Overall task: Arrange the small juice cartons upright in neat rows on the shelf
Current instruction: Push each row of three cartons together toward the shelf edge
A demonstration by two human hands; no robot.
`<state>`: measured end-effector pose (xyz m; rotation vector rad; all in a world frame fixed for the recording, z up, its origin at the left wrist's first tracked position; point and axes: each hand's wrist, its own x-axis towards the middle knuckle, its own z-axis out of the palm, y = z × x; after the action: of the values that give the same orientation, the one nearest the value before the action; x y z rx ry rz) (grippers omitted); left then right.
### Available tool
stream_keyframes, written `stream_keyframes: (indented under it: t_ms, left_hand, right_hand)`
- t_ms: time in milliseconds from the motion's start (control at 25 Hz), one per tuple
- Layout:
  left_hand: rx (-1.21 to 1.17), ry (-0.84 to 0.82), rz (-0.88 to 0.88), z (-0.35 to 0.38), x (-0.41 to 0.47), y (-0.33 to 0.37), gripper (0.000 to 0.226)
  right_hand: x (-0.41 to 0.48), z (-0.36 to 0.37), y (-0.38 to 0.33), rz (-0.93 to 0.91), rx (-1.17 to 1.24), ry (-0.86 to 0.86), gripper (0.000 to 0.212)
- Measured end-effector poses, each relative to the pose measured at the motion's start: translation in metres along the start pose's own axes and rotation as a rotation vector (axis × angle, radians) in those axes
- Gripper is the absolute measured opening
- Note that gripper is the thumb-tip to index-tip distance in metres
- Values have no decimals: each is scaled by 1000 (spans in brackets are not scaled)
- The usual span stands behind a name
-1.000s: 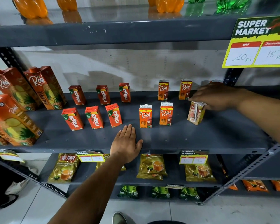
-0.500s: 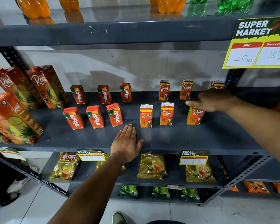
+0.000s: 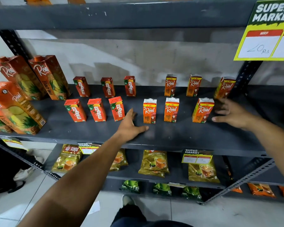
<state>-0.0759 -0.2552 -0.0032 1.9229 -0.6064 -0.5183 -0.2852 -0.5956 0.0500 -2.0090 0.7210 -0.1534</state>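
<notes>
- head view: a second ago the right hand point(image 3: 233, 115) was gripping a tilted Real carton point(image 3: 202, 110); now it's let go, fingers spread and empty, carton standing upright just left of it on the shelf point(image 3: 170, 136); so that one looks placed
- the left hand point(image 3: 131, 123) has slid forward, open and flat, holding nothing; Maaza cartons point(image 3: 97, 110) to its left, Real ones right
- cartons are small orange boxes, two rows; the last Real sits a bit wider apart than the others
</notes>
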Motion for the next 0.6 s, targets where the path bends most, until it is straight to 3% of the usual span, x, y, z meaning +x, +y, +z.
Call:
stream_keyframes:
  t_ms: [120, 280, 600]
  left_hand:
    - [-73, -71, 33, -3, 25, 13, 107]
    - [92, -187, 92, 1, 54, 22, 62]
    - [-33, -365, 116, 29, 80, 32, 53]
  right_hand:
    - [7, 15, 0, 9, 99, -73, 82]
    - [17, 35, -9, 25, -13, -47, 55]
    - [39, 75, -23, -32, 6, -94, 58]
